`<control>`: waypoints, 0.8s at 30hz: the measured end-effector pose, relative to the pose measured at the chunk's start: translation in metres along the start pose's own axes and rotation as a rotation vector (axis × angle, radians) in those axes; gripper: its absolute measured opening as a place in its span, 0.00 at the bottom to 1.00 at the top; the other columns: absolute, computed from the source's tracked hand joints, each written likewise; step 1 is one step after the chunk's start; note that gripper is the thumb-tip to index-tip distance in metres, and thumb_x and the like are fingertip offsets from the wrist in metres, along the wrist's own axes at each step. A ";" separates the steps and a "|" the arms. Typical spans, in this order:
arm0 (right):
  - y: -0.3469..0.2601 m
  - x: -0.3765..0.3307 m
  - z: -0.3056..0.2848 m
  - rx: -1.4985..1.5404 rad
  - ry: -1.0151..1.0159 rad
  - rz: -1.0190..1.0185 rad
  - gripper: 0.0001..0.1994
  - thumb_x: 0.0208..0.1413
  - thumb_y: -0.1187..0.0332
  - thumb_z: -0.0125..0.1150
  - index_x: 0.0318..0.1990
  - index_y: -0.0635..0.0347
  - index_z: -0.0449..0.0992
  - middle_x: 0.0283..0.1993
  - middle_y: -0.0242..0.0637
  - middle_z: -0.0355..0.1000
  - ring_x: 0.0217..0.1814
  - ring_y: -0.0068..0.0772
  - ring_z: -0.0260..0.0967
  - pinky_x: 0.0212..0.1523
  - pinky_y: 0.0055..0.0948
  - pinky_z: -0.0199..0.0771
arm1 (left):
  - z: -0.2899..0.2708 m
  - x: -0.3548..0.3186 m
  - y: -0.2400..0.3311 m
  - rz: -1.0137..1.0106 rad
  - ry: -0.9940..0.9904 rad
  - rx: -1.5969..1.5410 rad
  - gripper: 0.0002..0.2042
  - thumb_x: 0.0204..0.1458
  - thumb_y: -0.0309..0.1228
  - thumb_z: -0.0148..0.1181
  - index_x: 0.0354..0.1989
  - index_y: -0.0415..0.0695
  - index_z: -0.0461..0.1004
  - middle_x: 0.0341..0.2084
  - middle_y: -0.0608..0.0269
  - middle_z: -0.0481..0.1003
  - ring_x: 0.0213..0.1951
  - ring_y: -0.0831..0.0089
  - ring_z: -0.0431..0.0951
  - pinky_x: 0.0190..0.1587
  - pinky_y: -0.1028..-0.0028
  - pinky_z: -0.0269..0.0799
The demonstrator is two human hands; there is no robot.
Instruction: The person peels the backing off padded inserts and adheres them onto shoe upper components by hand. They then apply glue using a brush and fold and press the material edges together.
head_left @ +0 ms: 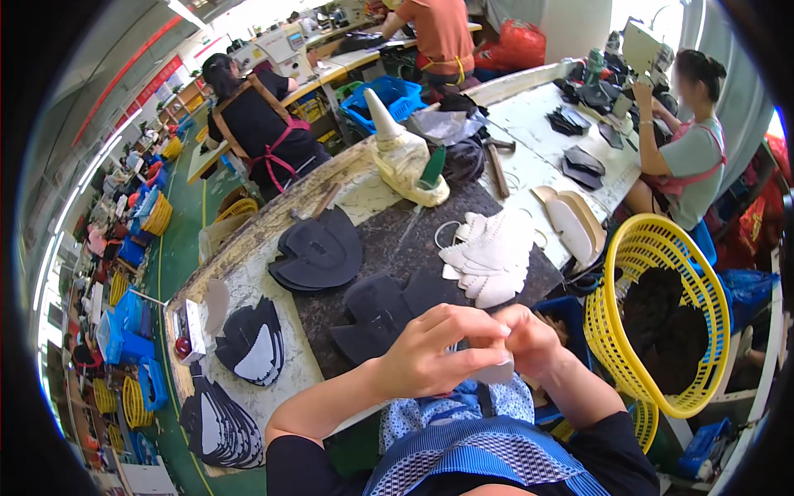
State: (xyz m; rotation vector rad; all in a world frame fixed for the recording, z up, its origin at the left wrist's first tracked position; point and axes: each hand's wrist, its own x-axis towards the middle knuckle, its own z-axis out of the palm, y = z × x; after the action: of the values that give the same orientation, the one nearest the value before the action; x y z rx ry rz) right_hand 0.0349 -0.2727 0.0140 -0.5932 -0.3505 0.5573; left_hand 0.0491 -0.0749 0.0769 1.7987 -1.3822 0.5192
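My left hand [438,351] is closed in a pinch above the near edge of the workbench. My right hand [533,339] meets it, its fingers curled inward. Between them a small pale flat piece [495,372] shows below the fingertips; the rest of it is hidden. Just beyond my hands, a fanned stack of white cut pieces [492,252] lies on a dark stone slab [310,310]. Black curved pieces [376,314] lie left of the white stack, partly behind my left hand. Another pile of black pieces [318,248] is farther left.
A glue-crusted pot with a cone [389,132] stands at the slab's far edge, near a hammer [498,169]. Black-and-grey stacks [223,422] sit at left. A yellow basket [600,306] of dark pieces stands at right. A co-worker [686,157] sits at the far right.
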 end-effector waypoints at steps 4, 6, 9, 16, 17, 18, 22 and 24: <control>0.004 0.014 -0.004 -0.048 0.156 -0.075 0.17 0.56 0.56 0.53 0.36 0.64 0.75 0.51 0.44 0.72 0.50 0.34 0.70 0.54 0.34 0.68 | -0.001 0.000 -0.005 0.174 0.012 0.265 0.08 0.41 0.25 0.65 0.30 0.52 0.77 0.48 0.64 0.75 0.49 0.70 0.76 0.49 0.70 0.71; -0.008 0.004 0.004 -0.301 0.205 -0.031 0.20 0.58 0.65 0.56 0.54 0.69 0.73 0.50 0.40 0.74 0.54 0.30 0.71 0.57 0.31 0.69 | 0.003 -0.001 -0.007 0.152 -0.013 0.349 0.08 0.40 0.25 0.64 0.27 0.52 0.74 0.48 0.63 0.75 0.51 0.68 0.74 0.52 0.66 0.70; 0.004 0.011 0.016 -0.837 0.368 -0.259 0.08 0.61 0.70 0.56 0.38 0.65 0.77 0.31 0.29 0.74 0.35 0.16 0.69 0.36 0.20 0.71 | 0.022 -0.004 0.007 0.171 -0.104 0.379 0.07 0.40 0.25 0.63 0.26 0.51 0.71 0.48 0.64 0.75 0.55 0.67 0.72 0.58 0.61 0.67; -0.009 -0.002 -0.071 -1.292 1.057 -0.825 0.10 0.64 0.67 0.56 0.36 0.61 0.80 0.25 0.24 0.69 0.25 0.15 0.57 0.25 0.22 0.59 | 0.007 -0.045 0.033 -0.492 0.564 -1.094 0.17 0.55 0.45 0.56 0.20 0.50 0.65 0.24 0.70 0.68 0.42 0.68 0.70 0.53 0.62 0.62; -0.014 -0.036 -0.087 -1.521 1.127 -0.627 0.09 0.64 0.66 0.56 0.38 0.62 0.80 0.23 0.27 0.68 0.24 0.18 0.60 0.25 0.25 0.61 | -0.013 -0.038 0.023 -0.590 0.751 -1.308 0.19 0.57 0.43 0.54 0.18 0.50 0.61 0.21 0.71 0.64 0.41 0.70 0.68 0.51 0.65 0.62; -0.019 -0.073 -0.111 -1.753 1.007 -0.410 0.10 0.63 0.64 0.57 0.39 0.62 0.79 0.22 0.29 0.67 0.25 0.20 0.61 0.26 0.25 0.62 | -0.029 -0.050 0.011 -0.614 0.856 -1.516 0.19 0.57 0.43 0.54 0.18 0.49 0.61 0.21 0.71 0.65 0.41 0.71 0.68 0.49 0.67 0.62; -0.002 -0.095 -0.071 -1.667 0.774 -0.208 0.16 0.65 0.59 0.55 0.41 0.66 0.77 0.29 0.31 0.72 0.29 0.18 0.67 0.29 0.19 0.66 | -0.047 -0.081 0.006 -0.679 0.902 -1.697 0.18 0.58 0.41 0.55 0.19 0.48 0.61 0.20 0.71 0.64 0.42 0.73 0.68 0.45 0.74 0.63; 0.004 -0.061 -0.012 -1.036 0.643 -0.192 0.17 0.59 0.55 0.61 0.41 0.63 0.79 0.31 0.31 0.74 0.31 0.19 0.72 0.30 0.18 0.68 | -0.047 -0.086 0.008 -0.733 0.729 -1.606 0.21 0.59 0.47 0.52 0.19 0.48 0.60 0.24 0.66 0.66 0.36 0.71 0.70 0.37 0.73 0.66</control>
State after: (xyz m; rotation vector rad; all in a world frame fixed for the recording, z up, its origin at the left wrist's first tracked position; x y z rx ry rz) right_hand -0.0099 -0.3107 -0.0069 -1.6631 -0.0513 -0.0679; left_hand 0.0205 0.0142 0.0460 0.4987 -0.2237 -0.3230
